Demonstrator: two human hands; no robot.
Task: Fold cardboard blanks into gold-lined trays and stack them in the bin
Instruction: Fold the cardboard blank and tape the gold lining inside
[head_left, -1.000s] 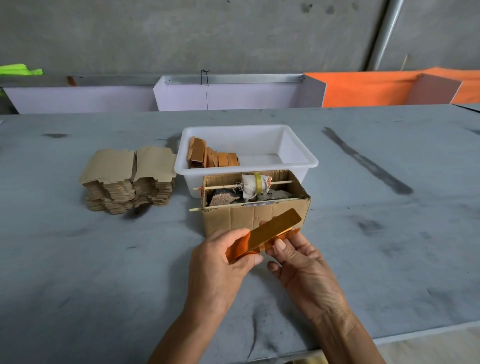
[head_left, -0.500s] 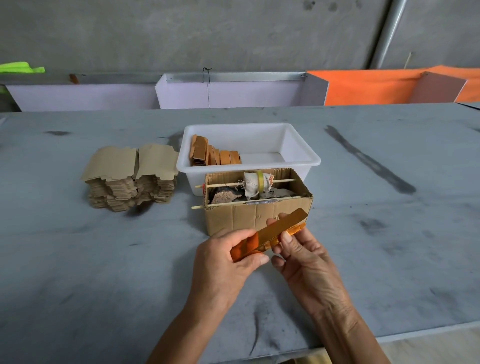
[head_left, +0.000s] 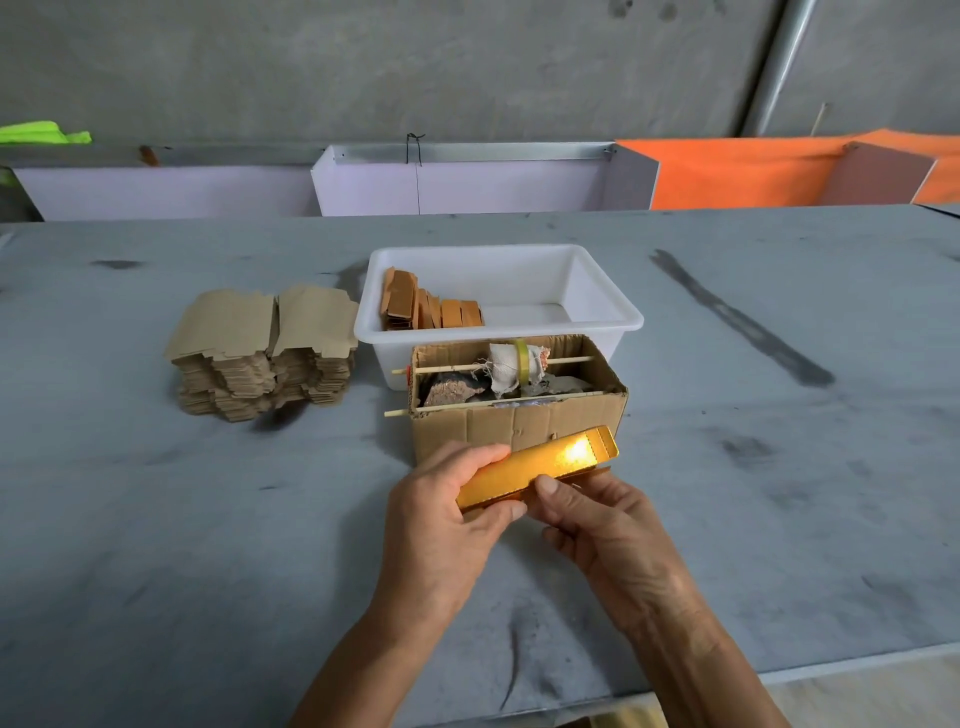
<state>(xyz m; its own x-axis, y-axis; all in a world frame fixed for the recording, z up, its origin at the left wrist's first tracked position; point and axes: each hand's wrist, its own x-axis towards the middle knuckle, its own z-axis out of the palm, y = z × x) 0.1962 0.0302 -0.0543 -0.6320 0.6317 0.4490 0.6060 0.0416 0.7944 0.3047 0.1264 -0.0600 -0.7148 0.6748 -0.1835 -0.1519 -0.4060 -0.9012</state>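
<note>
A long narrow tray (head_left: 545, 462) with a shiny gold lining is held between both hands just in front of a small cardboard box. My left hand (head_left: 441, 525) grips its near left end, thumb on the front edge. My right hand (head_left: 597, 525) holds it from below, with the thumb pressed on the front wall near the middle. The tray's far right end sticks out free, with an end flap folded up. A white plastic bin (head_left: 602, 301) behind the box holds several folded trays (head_left: 431, 309) standing along its left side. Two stacks of flat brown blanks (head_left: 265, 353) lie to the left.
The open cardboard box (head_left: 519, 415) has two wooden sticks across it, a cloth-wrapped roll and scraps inside. It stands against the bin's front. The grey table (head_left: 779, 467) stretches wide on both sides. White and orange partitions (head_left: 467, 182) line its far edge.
The tray has been turned in my hands so its gold lining faces up and catches the light. Its right end flap now stands folded up.
</note>
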